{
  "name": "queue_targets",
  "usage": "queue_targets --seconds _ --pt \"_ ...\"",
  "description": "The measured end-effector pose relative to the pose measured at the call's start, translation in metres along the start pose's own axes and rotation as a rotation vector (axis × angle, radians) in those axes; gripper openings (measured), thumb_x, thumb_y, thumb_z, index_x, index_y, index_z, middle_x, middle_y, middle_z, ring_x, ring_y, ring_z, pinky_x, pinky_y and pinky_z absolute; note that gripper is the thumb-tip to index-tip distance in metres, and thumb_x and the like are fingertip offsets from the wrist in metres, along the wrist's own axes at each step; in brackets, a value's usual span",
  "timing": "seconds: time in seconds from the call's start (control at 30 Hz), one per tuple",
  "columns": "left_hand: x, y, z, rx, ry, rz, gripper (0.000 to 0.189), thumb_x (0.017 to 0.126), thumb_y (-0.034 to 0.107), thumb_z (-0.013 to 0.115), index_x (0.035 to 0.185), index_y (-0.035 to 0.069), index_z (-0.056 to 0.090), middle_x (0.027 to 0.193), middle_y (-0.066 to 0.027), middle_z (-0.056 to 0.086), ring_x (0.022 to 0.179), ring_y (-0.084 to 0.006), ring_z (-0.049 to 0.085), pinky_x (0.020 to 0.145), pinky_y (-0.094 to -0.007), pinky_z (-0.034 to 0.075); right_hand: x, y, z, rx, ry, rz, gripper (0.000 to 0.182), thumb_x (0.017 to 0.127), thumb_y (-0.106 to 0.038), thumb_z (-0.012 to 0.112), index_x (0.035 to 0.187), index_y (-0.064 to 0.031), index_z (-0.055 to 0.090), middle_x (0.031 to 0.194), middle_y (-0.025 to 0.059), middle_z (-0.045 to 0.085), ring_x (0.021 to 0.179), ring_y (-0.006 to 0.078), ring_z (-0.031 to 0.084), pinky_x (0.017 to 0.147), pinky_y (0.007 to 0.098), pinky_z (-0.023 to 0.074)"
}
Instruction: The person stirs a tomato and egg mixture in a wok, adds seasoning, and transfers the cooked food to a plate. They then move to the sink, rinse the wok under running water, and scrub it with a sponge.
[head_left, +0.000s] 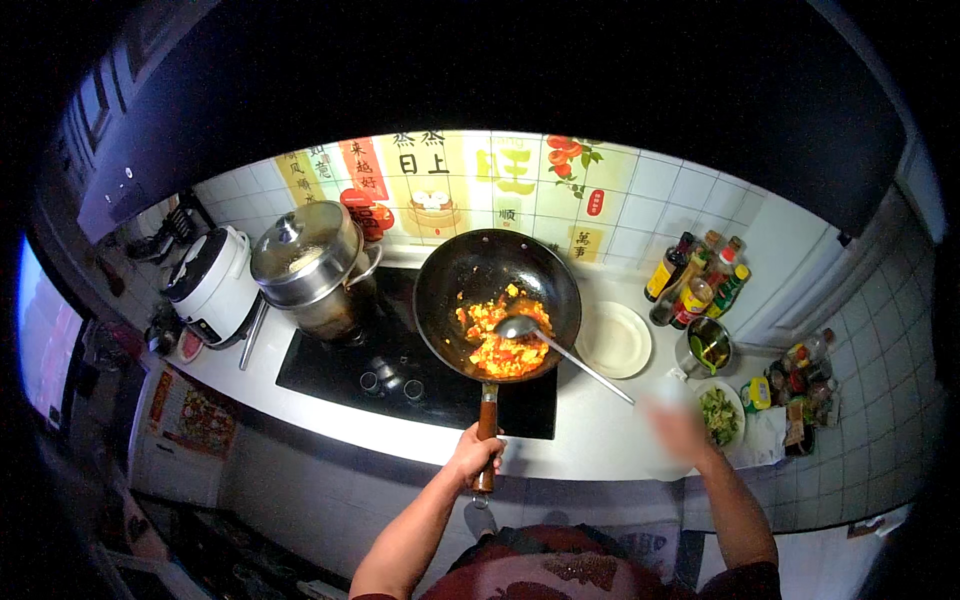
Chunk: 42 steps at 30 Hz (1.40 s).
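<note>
My left hand (477, 456) is wrapped around the brown wooden handle (487, 420) of a black wok (442, 285). Inside the wok lies cooked food in yellow and red pieces (510, 356), looking like scrambled egg with tomato. A metal ladle (516, 326) rests its bowl on the food, and its long handle crosses the wok's right rim. At the far end of that handle is my right hand (679, 427), blurred so that the fingers are indistinct. An off-white plate (634, 341) sits just right of the wok, partly under the ladle handle.
On the black cooktop (442, 416), left of the wok, stands a lidded steel steamer pot (307, 262). A white rice cooker (214, 285) is further left. Sauce bottles (690, 281), a metal pot (703, 346) and a plate of chopped greens (718, 416) stand at right.
</note>
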<state>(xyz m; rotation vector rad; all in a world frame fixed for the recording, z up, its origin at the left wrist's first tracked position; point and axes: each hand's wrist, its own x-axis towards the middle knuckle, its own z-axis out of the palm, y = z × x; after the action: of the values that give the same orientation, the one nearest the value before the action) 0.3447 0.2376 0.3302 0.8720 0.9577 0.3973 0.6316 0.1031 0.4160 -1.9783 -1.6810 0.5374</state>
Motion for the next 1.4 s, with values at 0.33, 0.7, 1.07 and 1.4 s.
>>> queue_targets --seconds 0.33,0.7,1.07,1.4 --pt "-0.002 0.004 0.002 0.018 0.020 -0.020 0.023 0.068 -0.001 0.049 0.088 0.004 0.040 0.060 -0.0053 0.045 0.043 -0.0126 0.044 0.040 -0.0277 0.042 0.008 -0.006 0.039 0.317 -0.095 0.348 0.033 0.077 -0.011 0.048 0.111 -0.0100 0.049 0.070 0.0115 0.057 0.059 0.0143 0.051 0.060 0.0267 0.0420" --pt "0.001 0.000 0.002 -0.015 0.022 -0.010 0.020 0.070 0.001 0.050 0.085 0.005 0.038 0.057 -0.0051 0.043 0.042 -0.0137 0.044 0.038 -0.0285 0.042 0.052 -0.013 0.101 0.120 0.079 0.189 0.038 0.078 -0.017 0.045 0.116 -0.0196 0.041 0.069 0.0204 0.055 0.063 0.0361 0.054 0.058 0.0439 0.0431" --pt "-0.001 0.004 0.002 -0.065 0.013 -0.031 0.027 0.068 -0.001 0.051 0.092 0.003 0.037 0.057 -0.0049 0.042 0.042 -0.0131 0.043 0.038 -0.0268 0.041 0.073 0.049 0.117 0.955 -0.126 0.716 0.037 0.083 -0.033 0.043 0.107 -0.0054 0.041 0.077 0.0091 0.056 0.060 0.0168 0.056 0.050 0.0296 0.0453" --pt "0.003 0.007 0.003 -0.038 0.040 -0.055 0.028 0.067 -0.001 0.048 0.094 0.002 0.038 0.058 -0.0050 0.043 0.042 -0.0129 0.043 0.038 -0.0264 0.041 0.123 0.169 0.160 1.326 0.297 0.929 0.032 0.086 -0.028 0.033 0.091 0.0005 0.045 0.086 0.0147 0.056 0.071 0.0209 0.058 0.054 0.0295 0.0457"
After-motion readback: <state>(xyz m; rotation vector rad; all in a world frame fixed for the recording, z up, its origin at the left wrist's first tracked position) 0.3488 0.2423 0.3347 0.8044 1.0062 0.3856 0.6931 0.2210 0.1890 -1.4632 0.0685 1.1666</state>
